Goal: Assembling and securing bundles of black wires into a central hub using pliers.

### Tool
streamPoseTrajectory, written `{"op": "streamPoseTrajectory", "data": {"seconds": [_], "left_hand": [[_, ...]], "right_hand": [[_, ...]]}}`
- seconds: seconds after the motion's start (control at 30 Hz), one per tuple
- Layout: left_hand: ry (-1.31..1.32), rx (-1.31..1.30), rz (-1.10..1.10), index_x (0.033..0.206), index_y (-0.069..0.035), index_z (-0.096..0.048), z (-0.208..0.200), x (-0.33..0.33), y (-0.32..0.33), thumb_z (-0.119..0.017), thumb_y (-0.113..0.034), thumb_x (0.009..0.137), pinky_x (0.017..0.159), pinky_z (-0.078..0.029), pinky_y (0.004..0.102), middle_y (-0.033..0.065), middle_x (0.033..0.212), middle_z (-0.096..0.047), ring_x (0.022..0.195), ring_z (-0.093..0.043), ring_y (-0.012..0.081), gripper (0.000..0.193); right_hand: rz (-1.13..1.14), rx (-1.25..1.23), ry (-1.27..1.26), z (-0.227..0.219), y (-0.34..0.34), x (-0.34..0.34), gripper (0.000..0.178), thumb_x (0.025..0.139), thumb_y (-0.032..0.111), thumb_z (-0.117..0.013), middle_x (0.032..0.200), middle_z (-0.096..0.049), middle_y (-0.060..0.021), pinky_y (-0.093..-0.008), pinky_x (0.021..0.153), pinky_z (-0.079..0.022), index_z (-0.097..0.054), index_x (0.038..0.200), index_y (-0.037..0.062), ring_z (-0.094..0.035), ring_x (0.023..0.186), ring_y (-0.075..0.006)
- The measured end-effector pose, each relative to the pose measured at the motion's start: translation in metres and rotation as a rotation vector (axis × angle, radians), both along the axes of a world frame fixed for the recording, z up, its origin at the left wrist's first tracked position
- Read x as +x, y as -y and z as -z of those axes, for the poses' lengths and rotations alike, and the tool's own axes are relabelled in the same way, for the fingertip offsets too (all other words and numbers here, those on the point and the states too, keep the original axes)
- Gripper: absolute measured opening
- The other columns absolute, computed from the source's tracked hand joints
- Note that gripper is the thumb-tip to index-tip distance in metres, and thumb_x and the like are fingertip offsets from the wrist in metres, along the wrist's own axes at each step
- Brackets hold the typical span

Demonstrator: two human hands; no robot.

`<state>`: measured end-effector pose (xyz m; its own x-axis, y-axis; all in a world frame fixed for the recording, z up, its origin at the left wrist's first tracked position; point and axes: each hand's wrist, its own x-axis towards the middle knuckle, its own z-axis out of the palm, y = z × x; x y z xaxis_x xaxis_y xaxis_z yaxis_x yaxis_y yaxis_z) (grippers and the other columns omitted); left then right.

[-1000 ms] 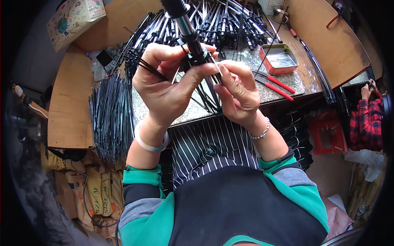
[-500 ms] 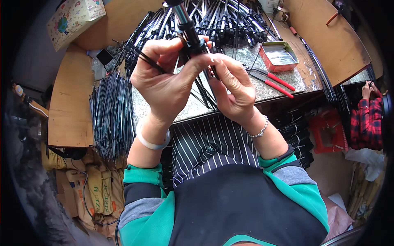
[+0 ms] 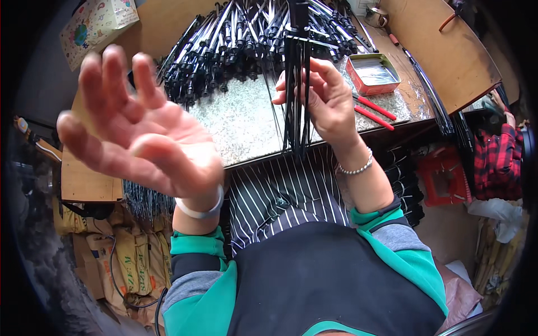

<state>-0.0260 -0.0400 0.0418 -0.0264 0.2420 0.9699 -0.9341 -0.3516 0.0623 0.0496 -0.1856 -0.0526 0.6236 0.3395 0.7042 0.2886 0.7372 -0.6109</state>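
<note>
My left hand (image 3: 151,131) is raised at the left with its palm showing, its fingers spread and nothing in them; motion blurs it somewhat. Right of the middle, my right hand (image 3: 334,106) grips an umbrella frame (image 3: 296,61) upright. Its fingers reach behind the thin black ribs, and fingertips show on their left side. The ribs hang in a narrow bundle over the front edge of the worktop, while the frame's upper end runs out at the top of the view.
Many umbrella shafts (image 3: 227,39) lie heaped at the back of the speckled worktop (image 3: 224,115). A red tin (image 3: 372,84) of thin wires and red-handled pliers (image 3: 375,112) are at the right. Black ribs (image 3: 145,199) stick out below my left hand. Another person's plaid sleeve (image 3: 499,159) shows far right.
My left hand has let go of the umbrella frame and swung out to the left, opening. The frame has shifted right and stands straighter in my right hand.
</note>
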Motion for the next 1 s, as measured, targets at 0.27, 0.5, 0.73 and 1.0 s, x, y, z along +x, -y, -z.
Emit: {"op": "streamPoseTrajectory", "data": {"seconds": [0.27, 0.5, 0.73, 1.0], "left_hand": [[-0.547, 0.103, 0.279, 0.134, -0.005, -0.02, 0.026, 0.036, -0.003, -0.08, 0.0, 0.064, 0.084, -0.047, 0.0288, 0.0123, 0.109, -0.055, 0.096, -0.058, 0.0177, 0.093], [-0.961, 0.183, 0.919, 0.111, 0.003, -0.057, 0.011, 0.04, -0.011, -0.07, 0.002, 0.074, 0.077, -0.052, 0.0267, 0.0133, 0.108, -0.062, 0.092, -0.062, 0.016, 0.039], [-0.882, 0.298, 0.742, 0.105, 0.001, -0.06, 0.008, 0.044, -0.009, -0.075, -0.001, 0.07, 0.084, -0.048, 0.0296, 0.009, 0.103, -0.063, 0.093, -0.06, 0.0144, 0.038], [-0.857, 0.295, 0.53, 0.102, 0.001, -0.061, 0.008, 0.043, -0.005, -0.077, -0.003, 0.069, 0.084, -0.046, 0.0291, 0.0062, 0.099, -0.062, 0.09, -0.059, 0.0133, 0.038]], "right_hand": [[-0.265, -0.107, 0.016, 0.001, 0.008, 0.009, 0.037, 0.091, 0.006, -0.052, 0.103, -0.061, -0.0179, -0.0342, 0.083, -0.052, -0.042, 0.126, 0.0035, -0.062, 0.094, -0.0232], [-0.237, -0.146, -0.034, -0.006, 0.009, -0.001, 0.039, 0.089, 0.017, -0.057, 0.098, -0.061, -0.017, -0.0338, 0.08, -0.051, -0.045, 0.121, -0.0011, -0.062, 0.089, -0.0219], [-0.134, -0.096, -0.123, 0.001, 0.003, -0.006, 0.04, 0.095, 0.026, -0.047, 0.099, -0.062, -0.0185, -0.0347, 0.08, -0.051, -0.038, 0.124, -0.0012, -0.063, 0.09, -0.0233], [0.289, -0.236, 0.181, 0.003, 0.002, -0.009, 0.021, 0.09, 0.012, -0.056, 0.097, -0.061, -0.0105, -0.0283, 0.081, -0.049, -0.049, 0.105, -0.0014, -0.06, 0.091, -0.0153]]}}
